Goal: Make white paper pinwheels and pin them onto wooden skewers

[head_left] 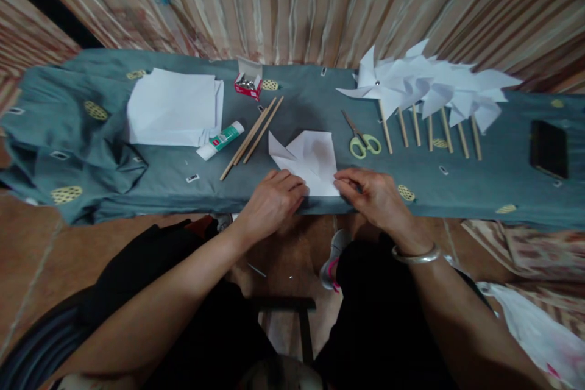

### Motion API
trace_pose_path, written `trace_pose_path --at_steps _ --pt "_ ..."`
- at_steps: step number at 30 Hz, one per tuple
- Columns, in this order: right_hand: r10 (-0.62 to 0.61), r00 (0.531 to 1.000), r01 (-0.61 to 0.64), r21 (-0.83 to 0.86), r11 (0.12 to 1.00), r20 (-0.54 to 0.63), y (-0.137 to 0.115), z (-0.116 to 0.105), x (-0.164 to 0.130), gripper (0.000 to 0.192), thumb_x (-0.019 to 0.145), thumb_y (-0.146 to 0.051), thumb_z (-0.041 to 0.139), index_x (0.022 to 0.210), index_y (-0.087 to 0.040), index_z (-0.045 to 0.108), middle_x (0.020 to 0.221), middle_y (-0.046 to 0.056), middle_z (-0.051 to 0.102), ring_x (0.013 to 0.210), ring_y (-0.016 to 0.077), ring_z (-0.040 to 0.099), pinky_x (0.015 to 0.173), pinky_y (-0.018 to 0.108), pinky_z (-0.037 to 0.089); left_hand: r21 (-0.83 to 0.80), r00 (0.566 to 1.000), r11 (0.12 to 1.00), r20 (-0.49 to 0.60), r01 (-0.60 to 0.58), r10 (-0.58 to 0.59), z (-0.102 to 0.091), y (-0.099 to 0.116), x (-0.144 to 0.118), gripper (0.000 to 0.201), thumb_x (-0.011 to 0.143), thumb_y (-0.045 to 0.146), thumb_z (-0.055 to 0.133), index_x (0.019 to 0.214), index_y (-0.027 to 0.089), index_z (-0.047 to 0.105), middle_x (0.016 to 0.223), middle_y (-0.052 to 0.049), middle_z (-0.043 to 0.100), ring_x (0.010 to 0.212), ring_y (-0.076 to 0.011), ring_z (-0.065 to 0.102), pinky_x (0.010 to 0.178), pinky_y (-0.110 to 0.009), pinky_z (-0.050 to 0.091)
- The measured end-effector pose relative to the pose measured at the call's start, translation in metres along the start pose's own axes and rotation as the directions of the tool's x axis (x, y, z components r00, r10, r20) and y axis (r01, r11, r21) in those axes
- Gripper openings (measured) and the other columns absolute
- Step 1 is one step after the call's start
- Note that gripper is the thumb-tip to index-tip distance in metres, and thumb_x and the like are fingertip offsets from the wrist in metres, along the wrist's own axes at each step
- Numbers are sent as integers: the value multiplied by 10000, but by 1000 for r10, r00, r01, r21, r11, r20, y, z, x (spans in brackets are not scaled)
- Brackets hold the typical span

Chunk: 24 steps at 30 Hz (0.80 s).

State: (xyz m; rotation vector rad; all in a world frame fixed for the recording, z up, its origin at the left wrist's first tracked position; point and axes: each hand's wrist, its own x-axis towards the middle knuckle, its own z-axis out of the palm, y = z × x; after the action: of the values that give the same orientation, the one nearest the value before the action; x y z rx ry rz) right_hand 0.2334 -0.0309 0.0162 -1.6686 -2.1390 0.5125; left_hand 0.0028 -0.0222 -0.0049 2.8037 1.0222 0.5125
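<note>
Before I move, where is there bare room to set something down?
Bare cloth lies between the wooden sticks and scissors, beyond the folded paper, and between the pinwheels and phone. Left of centre is crowded with paper stack, glue stick, red box and those sticks.

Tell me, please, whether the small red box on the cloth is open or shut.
It is open: the red box has its lid raised at the back, and small silvery pieces show inside.

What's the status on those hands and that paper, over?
Left hand on white sheet, near edge. Right hand at its right edge. Sheet part-folded, pointed flap at left. Scissors lie beside, off the sheet.
</note>
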Motion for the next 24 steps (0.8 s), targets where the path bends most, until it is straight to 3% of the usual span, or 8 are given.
trace_pose_path --at_steps 3,6,11,17,22,24 --pt "-70 996 70 -16 997 -47 0 1 -1 248 916 -272 530 1046 -189 724 967 90 760 899 251 697 869 413 530 27 1000 1000 14 -7 7 -1 0 -1 170 958 194 506 981 140 665 943 -77 701 888 -218 592 759 -348 427" --pt "-162 987 162 11 987 -15 0 2 -2 299 913 -196 495 1143 -190 685 1184 109 710 1123 264 640 1011 473 480 51 1000 999 13 -5 4 -3 -1 -4 158 948 169 511 980 130 661 925 -80 701 863 -217 603 744 -347 436" --pt "-185 979 178 83 981 84 -2 7 -5 393 832 -152 593 1214 -233 635 1375 109 594 1284 272 540 1069 524 446 47 1000 999 -3 18 -18 -7 -5 -11 170 946 145 494 953 134 663 910 -77 702 831 -208 618 735 -343 453" --pt "-186 968 164 138 977 169 -5 9 -4 442 747 -197 763 1172 -227 645 1405 130 558 1305 290 518 1080 528 432 20 999 999 -11 40 -39 -8 -7 -15 157 934 135 515 973 130 666 934 -74 709 843 -210 633 737 -344 467" --pt "-187 977 155 264 952 104 -3 11 0 140 850 -182 651 962 -243 707 1266 79 658 1189 251 602 1035 486 467 38 999 999 7 32 -32 -8 -6 -16 164 939 146 507 981 129 664 944 -77 708 860 -217 626 741 -347 469" --pt "-181 980 148 309 940 84 -2 13 2 102 873 -203 628 907 -242 716 1201 72 690 1127 239 634 1015 470 479 39 999 999 24 29 -30 -8 -5 -15 164 939 149 505 975 131 664 944 -78 706 872 -219 623 746 -347 469"
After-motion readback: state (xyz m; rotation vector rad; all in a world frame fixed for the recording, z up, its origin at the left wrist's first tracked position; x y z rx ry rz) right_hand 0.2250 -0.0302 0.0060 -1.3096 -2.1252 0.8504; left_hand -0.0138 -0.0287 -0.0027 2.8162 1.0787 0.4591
